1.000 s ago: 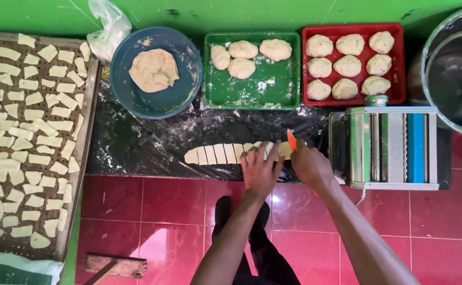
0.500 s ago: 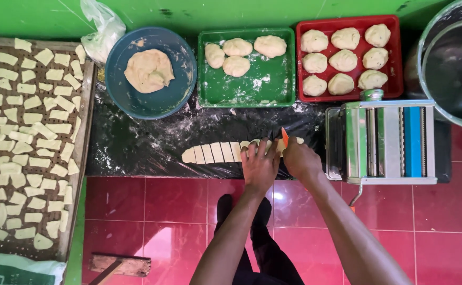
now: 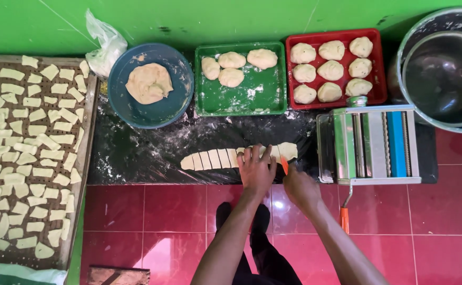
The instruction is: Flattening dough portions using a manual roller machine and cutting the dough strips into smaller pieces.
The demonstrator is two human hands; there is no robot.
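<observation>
A flat strip of pale dough (image 3: 212, 158), cut crosswise into several rectangles, lies on a black floured sheet (image 3: 136, 153). My left hand (image 3: 255, 168) presses flat on the strip's right part, fingers spread. Just to its right, my right hand (image 3: 299, 186) grips an orange-handled cutter (image 3: 284, 164), its blade at the dough beside my left fingers. The uncut end of the strip (image 3: 289, 150) shows past the blade.
A metal pasta roller (image 3: 373, 142) with an orange crank stands at right. Behind are a blue bowl (image 3: 178, 103) with dough, a green tray (image 3: 252, 100) and a red tray (image 3: 378, 95) of dough balls, and a big steel pot (image 3: 444, 74). A tray of cut pieces (image 3: 80, 158) fills the left.
Both hands have shifted slightly left along the strip, and the cutter has dropped from raised above the dough to lying at it. The camera view has also drifted.
</observation>
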